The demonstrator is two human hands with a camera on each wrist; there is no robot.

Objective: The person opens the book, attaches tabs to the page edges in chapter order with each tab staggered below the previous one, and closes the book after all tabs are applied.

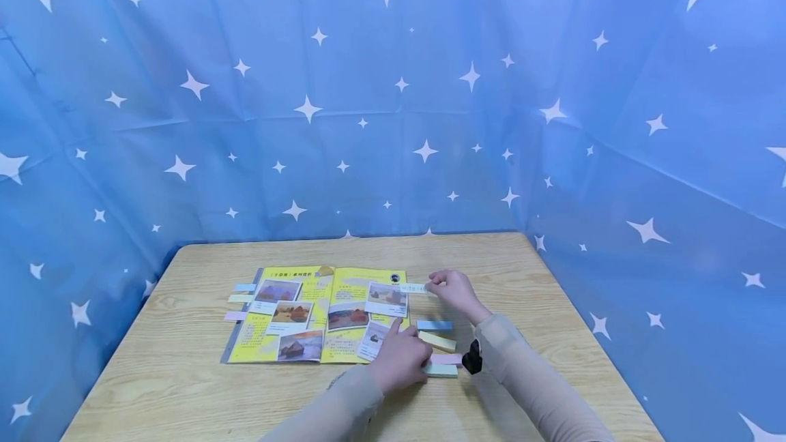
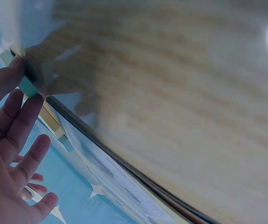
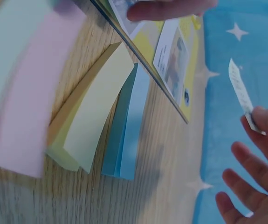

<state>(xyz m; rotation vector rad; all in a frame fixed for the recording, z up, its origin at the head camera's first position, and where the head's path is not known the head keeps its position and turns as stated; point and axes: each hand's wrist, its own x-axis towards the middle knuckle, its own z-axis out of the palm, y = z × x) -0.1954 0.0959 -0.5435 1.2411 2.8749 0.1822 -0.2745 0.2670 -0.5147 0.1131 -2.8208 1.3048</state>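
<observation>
An open yellow magazine [image 1: 325,319] with photo pictures lies on the table. My right hand [image 1: 456,293] pinches a pale sticky note strip [image 1: 414,288] by its right end; its other end overlaps the magazine's upper right edge. In the right wrist view faint writing shows on the strip [image 3: 240,89]. My left hand [image 1: 402,358] lies over the lower right page corner, one finger stretched onto a picture. Thumb and fingertips of that hand grip the end of a green sticky note pad [image 1: 441,371], as the left wrist view shows of the pad [image 2: 28,87].
Right of the magazine lie a blue pad [image 1: 434,325], a yellow pad [image 1: 437,341] and a pink pad [image 1: 446,359]. Blue, yellow and pink tabs [image 1: 235,316] stick out past the left page edge. A blue star-patterned curtain [image 1: 393,108] hangs behind the wooden table [image 1: 159,333].
</observation>
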